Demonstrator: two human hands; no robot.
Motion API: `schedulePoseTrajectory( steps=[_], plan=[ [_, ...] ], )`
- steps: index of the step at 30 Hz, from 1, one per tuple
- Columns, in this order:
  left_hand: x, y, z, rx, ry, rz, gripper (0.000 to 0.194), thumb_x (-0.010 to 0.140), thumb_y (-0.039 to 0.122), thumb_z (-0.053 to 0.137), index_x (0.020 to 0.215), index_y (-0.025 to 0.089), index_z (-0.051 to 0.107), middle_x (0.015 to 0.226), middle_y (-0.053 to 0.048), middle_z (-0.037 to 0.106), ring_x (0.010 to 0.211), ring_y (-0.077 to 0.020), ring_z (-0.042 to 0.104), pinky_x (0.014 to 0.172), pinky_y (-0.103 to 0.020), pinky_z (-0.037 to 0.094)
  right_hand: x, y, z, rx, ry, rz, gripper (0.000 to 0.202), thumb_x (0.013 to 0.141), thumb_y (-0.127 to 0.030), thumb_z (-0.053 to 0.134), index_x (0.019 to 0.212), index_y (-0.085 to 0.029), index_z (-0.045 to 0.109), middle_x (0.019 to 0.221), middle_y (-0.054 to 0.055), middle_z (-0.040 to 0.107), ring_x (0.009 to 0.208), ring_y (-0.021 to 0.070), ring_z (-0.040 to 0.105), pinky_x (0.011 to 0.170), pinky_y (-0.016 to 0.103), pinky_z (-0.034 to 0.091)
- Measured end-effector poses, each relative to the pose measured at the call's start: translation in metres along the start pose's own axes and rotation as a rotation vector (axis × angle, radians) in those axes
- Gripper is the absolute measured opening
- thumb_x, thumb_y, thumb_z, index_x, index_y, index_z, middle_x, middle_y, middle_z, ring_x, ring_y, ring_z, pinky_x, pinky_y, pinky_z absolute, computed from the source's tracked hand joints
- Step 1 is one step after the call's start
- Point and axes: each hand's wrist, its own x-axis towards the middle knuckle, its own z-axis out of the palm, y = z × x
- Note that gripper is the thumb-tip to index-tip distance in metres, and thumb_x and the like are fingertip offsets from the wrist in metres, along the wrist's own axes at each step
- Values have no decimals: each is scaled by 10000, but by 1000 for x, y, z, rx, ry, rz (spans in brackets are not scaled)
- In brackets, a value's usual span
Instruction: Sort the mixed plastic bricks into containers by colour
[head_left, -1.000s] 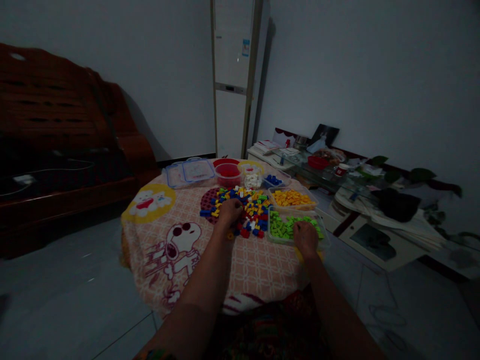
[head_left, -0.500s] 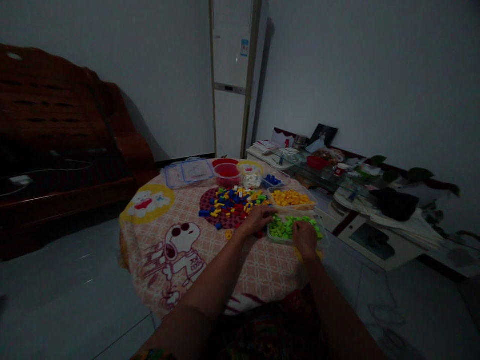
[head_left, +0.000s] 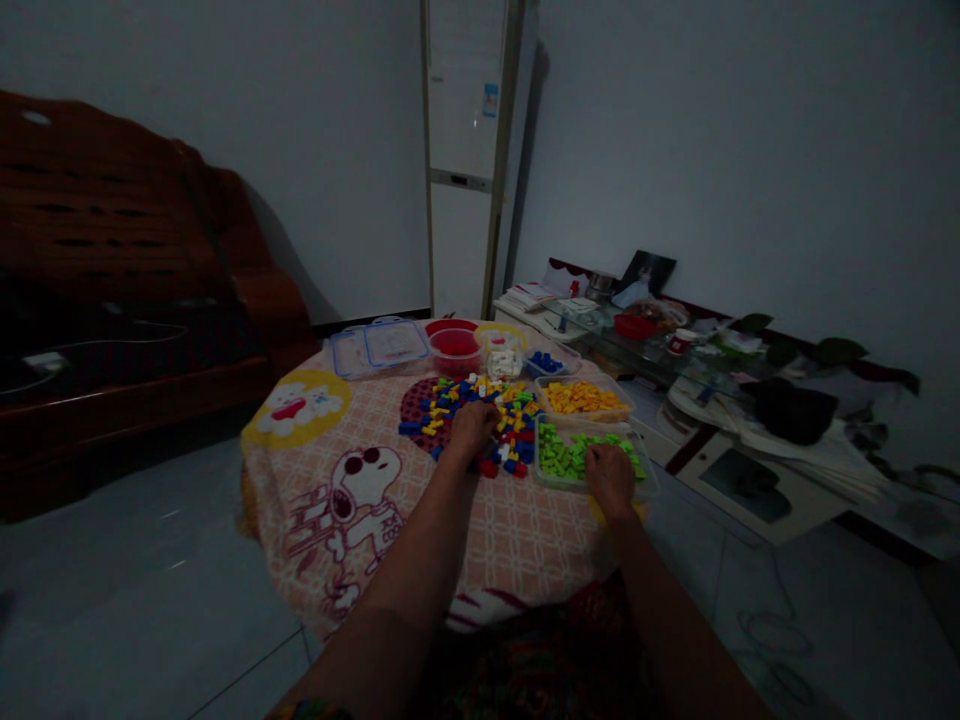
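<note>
My left hand (head_left: 472,430) is over the pile of mixed toy building bricks (head_left: 517,402), its fingers curled together among them; whatever they hold is too small to make out. Blue, yellow, red, green and white bricks lie around it. My right hand (head_left: 611,476) rests at the right part of a clear plastic box (head_left: 551,484) of green bricks (head_left: 562,455), closed like a loose fist. What is inside that fist is hidden. Behind this box stands another with yellow bricks (head_left: 585,397).
Farther back are a box of blue bricks (head_left: 546,362), a container of white bricks (head_left: 504,362), a red tub (head_left: 456,345) and blue-rimmed lids (head_left: 394,343). A patterned cloth (head_left: 517,540) covers the round table. A cluttered glass-topped cabinet (head_left: 630,345) stands to the right, a wooden bench (head_left: 112,220) to the left.
My left hand has moved left, from the edge of the green-brick box to over the mixed pile, uncovering red and blue bricks near the box. My right hand has stayed in place.
</note>
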Motion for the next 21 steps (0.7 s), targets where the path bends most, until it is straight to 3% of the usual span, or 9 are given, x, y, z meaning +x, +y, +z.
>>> schedulePoseTrajectory(
  steps=[4, 6, 10, 13, 17, 21],
  plan=[
    [0, -13, -1, -82, 16, -213, 294, 843, 78, 497, 942, 180, 754, 730, -33, 726, 706, -163, 677, 682, -251, 508, 0, 0, 0, -7, 1, -4, 278, 947, -193, 485, 810, -164, 725, 876, 86, 728, 823, 170, 600, 738, 283, 316],
    [0, -16, -2, -109, 43, -248, 342, 861, 73, 455, 1006, 179, 746, 694, -29, 713, 662, -162, 668, 669, -260, 514, 0, 1, 1, -6, 5, -11, 278, 948, -189, 483, 807, -164, 722, 872, 86, 727, 816, 168, 598, 742, 283, 318],
    [2, -12, 0, -59, 123, 5, 250, 812, 136, 590, 973, 185, 774, 959, -65, 747, 923, -197, 678, 875, -299, 521, 0, 1, 1, 1, 10, -13, 272, 943, -187, 490, 793, -167, 716, 856, 89, 722, 810, 175, 593, 736, 287, 318],
    [3, -4, 6, 22, 49, 176, 280, 761, 174, 681, 1021, 207, 781, 1084, -72, 726, 1052, -216, 637, 966, -311, 489, 0, 1, 1, 5, 8, -11, 274, 942, -187, 488, 791, -167, 715, 854, 87, 722, 801, 175, 589, 728, 286, 316],
    [4, -3, 12, 114, 19, 195, 312, 744, 221, 734, 1053, 219, 777, 1170, -88, 689, 1114, -243, 602, 984, -335, 476, 0, 1, 0, 1, 2, -5, 279, 941, -185, 488, 786, -162, 719, 850, 93, 722, 770, 170, 581, 720, 285, 316],
    [5, -18, 6, 119, 38, 111, 248, 758, 184, 704, 991, 210, 784, 1114, -83, 696, 1063, -229, 609, 959, -331, 477, 0, 0, -1, -6, -1, -10, 283, 940, -179, 484, 789, -163, 723, 849, 95, 721, 780, 173, 585, 723, 283, 319]
  ],
)
